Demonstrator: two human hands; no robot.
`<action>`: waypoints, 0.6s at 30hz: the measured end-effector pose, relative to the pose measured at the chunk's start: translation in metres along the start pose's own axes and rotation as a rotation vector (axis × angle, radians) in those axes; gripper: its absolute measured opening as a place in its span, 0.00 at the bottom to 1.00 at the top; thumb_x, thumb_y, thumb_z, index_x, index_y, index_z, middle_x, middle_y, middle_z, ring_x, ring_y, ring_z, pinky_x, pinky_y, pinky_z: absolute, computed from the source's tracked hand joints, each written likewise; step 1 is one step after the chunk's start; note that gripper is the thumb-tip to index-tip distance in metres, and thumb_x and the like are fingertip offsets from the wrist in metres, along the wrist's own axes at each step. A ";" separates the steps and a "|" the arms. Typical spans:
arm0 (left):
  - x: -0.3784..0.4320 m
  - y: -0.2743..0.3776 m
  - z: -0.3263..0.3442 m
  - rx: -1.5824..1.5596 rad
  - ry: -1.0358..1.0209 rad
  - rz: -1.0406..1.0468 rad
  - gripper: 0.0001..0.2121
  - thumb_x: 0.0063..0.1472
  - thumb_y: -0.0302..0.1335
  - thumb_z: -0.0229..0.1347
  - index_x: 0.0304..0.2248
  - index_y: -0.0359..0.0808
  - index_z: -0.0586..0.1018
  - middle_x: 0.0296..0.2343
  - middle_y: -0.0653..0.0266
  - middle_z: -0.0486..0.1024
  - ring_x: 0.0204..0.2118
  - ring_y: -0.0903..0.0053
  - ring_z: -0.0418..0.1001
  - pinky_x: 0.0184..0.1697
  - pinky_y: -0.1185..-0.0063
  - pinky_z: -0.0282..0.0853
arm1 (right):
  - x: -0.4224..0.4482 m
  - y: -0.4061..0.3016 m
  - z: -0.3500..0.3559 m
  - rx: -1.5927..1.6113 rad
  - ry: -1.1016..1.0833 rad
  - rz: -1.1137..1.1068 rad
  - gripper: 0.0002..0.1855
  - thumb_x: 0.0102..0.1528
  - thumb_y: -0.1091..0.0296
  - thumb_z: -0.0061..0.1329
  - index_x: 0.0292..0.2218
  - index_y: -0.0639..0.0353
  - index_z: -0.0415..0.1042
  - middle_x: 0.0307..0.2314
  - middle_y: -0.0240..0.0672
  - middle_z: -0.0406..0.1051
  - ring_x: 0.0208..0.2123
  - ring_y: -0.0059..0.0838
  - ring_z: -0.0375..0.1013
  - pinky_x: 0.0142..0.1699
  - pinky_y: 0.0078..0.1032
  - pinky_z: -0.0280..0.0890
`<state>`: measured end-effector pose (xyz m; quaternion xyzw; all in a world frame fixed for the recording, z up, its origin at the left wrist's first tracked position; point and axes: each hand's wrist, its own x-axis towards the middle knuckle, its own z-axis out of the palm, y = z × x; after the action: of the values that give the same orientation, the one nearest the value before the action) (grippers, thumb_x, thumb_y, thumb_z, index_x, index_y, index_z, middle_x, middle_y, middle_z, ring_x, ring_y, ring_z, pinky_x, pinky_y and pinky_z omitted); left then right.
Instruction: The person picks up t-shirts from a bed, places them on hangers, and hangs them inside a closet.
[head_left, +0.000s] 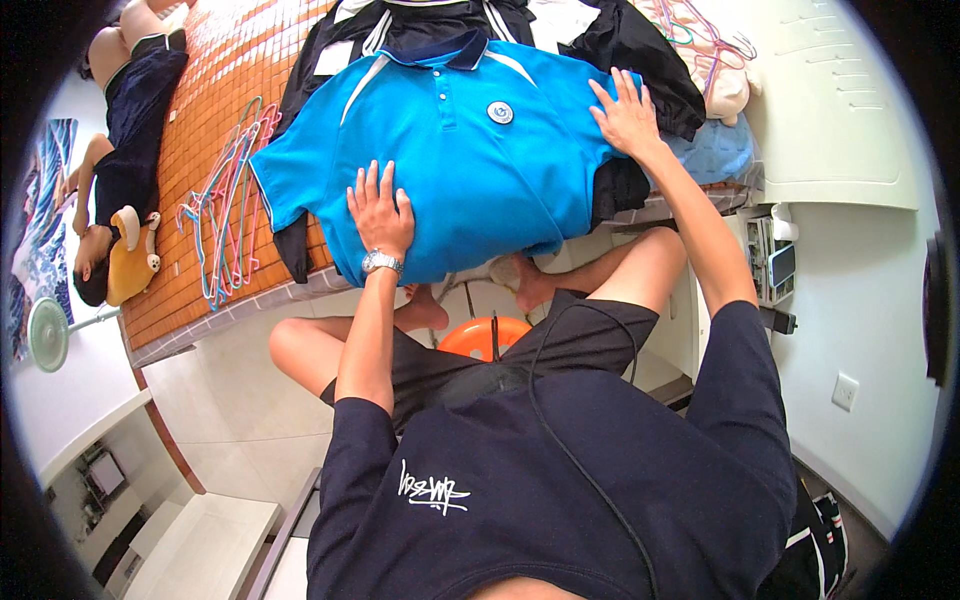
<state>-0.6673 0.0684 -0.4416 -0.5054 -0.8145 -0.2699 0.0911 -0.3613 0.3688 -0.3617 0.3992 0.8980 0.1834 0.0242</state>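
A blue short-sleeved polo shirt (442, 165) lies spread face up before me, its dark collar pointing away and its hem hanging over the bed's front edge. A round badge (500, 112) sits on its chest. My left hand (381, 210), with a metal watch on the wrist, rests flat on the lower left of the shirt, fingers apart. On the sleeve at the right lies my right hand (627, 114), palm down with the fingers spread. Neither hand grips the fabric. Beneath the polo is a black jacket (660, 67) with white parts, partly covered.
Several clothes hangers (229, 202) lie left on the brown tile mat (300, 45). More hangers (705, 45) rest on a plush toy (727, 94) at right. Another person (131, 142) lies at far left beside a small fan (48, 334). An orange stool (480, 336) stands below me.
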 end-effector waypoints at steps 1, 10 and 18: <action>0.001 0.002 0.000 -0.007 0.001 0.004 0.22 0.60 0.34 0.46 0.54 0.46 0.71 0.56 0.59 0.64 0.62 0.61 0.55 0.64 0.59 0.44 | 0.002 0.007 0.008 -0.091 -0.094 0.000 0.30 0.62 0.43 0.36 0.61 0.42 0.56 0.63 0.44 0.46 0.66 0.39 0.44 0.66 0.46 0.42; 0.001 0.008 -0.001 -0.010 -0.017 -0.001 0.23 0.59 0.33 0.45 0.56 0.47 0.69 0.57 0.60 0.62 0.62 0.61 0.55 0.64 0.59 0.43 | 0.007 -0.003 0.023 -0.001 0.073 0.261 0.33 0.62 0.45 0.35 0.61 0.54 0.56 0.63 0.50 0.46 0.66 0.49 0.39 0.63 0.61 0.35; 0.000 0.005 -0.006 0.011 -0.018 -0.020 0.24 0.59 0.33 0.46 0.56 0.47 0.68 0.57 0.60 0.62 0.62 0.61 0.55 0.64 0.59 0.44 | -0.054 -0.195 -0.023 0.602 0.200 -0.100 0.26 0.61 0.55 0.39 0.59 0.46 0.60 0.59 0.52 0.53 0.62 0.49 0.51 0.63 0.54 0.43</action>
<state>-0.6641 0.0664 -0.4347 -0.4990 -0.8218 -0.2620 0.0839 -0.4670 0.2034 -0.4138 0.3237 0.9283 -0.0537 -0.1746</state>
